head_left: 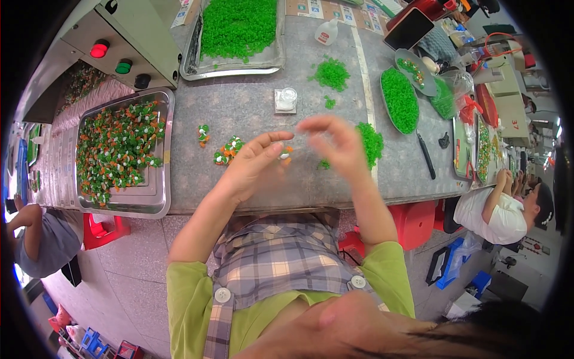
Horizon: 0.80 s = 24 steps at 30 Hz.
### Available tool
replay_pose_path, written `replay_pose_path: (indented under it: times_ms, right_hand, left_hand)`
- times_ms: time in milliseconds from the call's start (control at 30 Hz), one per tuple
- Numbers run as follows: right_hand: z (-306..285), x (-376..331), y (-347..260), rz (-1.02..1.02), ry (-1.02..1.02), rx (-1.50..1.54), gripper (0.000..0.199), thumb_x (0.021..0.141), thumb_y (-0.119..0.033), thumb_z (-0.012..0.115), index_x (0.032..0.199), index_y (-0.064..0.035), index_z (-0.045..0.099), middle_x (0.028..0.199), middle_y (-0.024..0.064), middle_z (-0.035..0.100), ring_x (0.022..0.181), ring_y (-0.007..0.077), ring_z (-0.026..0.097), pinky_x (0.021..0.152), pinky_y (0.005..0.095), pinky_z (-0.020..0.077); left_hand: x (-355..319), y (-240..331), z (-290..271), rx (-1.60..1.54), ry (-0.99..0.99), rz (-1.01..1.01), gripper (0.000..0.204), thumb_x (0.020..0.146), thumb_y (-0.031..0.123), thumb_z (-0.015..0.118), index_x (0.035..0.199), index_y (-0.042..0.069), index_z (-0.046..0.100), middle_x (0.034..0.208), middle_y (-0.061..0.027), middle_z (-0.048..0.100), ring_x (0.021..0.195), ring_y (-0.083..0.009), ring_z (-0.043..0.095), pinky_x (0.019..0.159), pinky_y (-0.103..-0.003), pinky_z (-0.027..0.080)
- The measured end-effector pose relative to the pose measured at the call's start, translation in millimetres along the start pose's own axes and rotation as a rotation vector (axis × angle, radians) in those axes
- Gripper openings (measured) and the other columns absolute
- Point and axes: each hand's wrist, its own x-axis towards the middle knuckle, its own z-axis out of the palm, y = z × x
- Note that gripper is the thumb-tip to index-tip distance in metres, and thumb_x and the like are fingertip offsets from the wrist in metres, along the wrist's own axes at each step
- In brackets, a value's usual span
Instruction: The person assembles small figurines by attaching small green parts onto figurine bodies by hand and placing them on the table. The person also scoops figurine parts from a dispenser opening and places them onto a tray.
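Observation:
My left hand (pixel 254 167) is over the grey table near its front edge, thumb and index finger bent close together. What they hold, if anything, is too small to make out. Just past the thumb is a small white and orange piece (pixel 286 157); whether it is held or lies on the table is unclear. My right hand (pixel 338 146) is raised opposite, its fingers curved toward the left hand and smeared by motion. A small heap of green, white and orange pieces (pixel 226 152) lies beside my left hand. Loose green bits (pixel 372 143) lie just right of my right hand.
A metal tray (pixel 162 182) of assembled pieces stands left, below a machine with buttons (pixel 128 45). Another tray (pixel 230 74) of green bits lies at the back. A white container (pixel 286 100), squeeze bottle (pixel 326 32), oval green-filled dish (pixel 399 102) and black-handled tool (pixel 426 157) are also about.

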Motion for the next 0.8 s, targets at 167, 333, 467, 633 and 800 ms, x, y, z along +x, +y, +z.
replay_pose_path:
  times_ms: [167,333,467,633,800]
  right_hand:
    - [-69.4,61.2,44.9,0.179,0.027,-0.73,0.016,0.069,-0.017,0.064,0.079,-0.0037,0.062,0.077,0.0071,0.061,0.068,0.0134,0.056,0.059,0.0262,0.0409]
    - [-61.7,82.6,52.3,0.357,-0.229,-0.954,0.017,0.064,-0.022,0.066,0.067,-0.0052,0.063,0.078,0.0127,0.061,0.069,0.0255,0.059,0.063,0.0347,0.0439]
    - [-53.3,78.4,36.5,0.313,-0.203,-0.795,0.016,0.066,-0.019,0.066,0.07,-0.0043,0.062,0.074,0.0093,0.061,0.067,0.0217,0.059,0.061,0.0322,0.044]
    - [-11.3,25.3,5.9,-0.009,-0.229,0.06,0.008,0.074,-0.011,0.063,0.077,-0.0047,0.058,0.074,-0.0004,0.053,0.073,0.0094,0.049,0.068,0.0231,0.0384]
    - [9.1,-2.7,7.7,0.072,-0.16,0.301,0.007,0.076,-0.01,0.062,0.077,-0.0045,0.058,0.076,-0.0001,0.051,0.076,0.0098,0.048,0.07,0.0228,0.0371]
  left_hand:
    - [-0.4,-0.3,-4.0,0.116,0.101,0.09,0.024,0.085,0.024,0.053,0.103,0.008,0.053,0.085,0.0019,0.055,0.076,-0.0063,0.053,0.065,-0.019,0.042]
    - [-1.3,-4.4,-6.3,0.154,0.101,0.121,0.016,0.085,0.022,0.052,0.093,0.008,0.054,0.084,0.0018,0.056,0.076,-0.0058,0.052,0.064,-0.019,0.041]
    - [-1.0,-4.1,0.8,0.187,0.103,0.123,0.013,0.086,0.021,0.051,0.09,0.009,0.053,0.084,0.001,0.056,0.074,-0.0056,0.051,0.062,-0.018,0.04]
    - [4.5,-10.5,14.0,0.041,0.049,0.009,0.01,0.086,0.02,0.05,0.089,0.011,0.05,0.069,0.0029,0.05,0.057,-0.0049,0.046,0.05,-0.018,0.037]
    - [4.8,-14.2,11.2,-0.038,0.022,0.077,0.01,0.086,0.019,0.05,0.089,0.01,0.049,0.066,0.0041,0.047,0.054,-0.0053,0.044,0.049,-0.018,0.036]
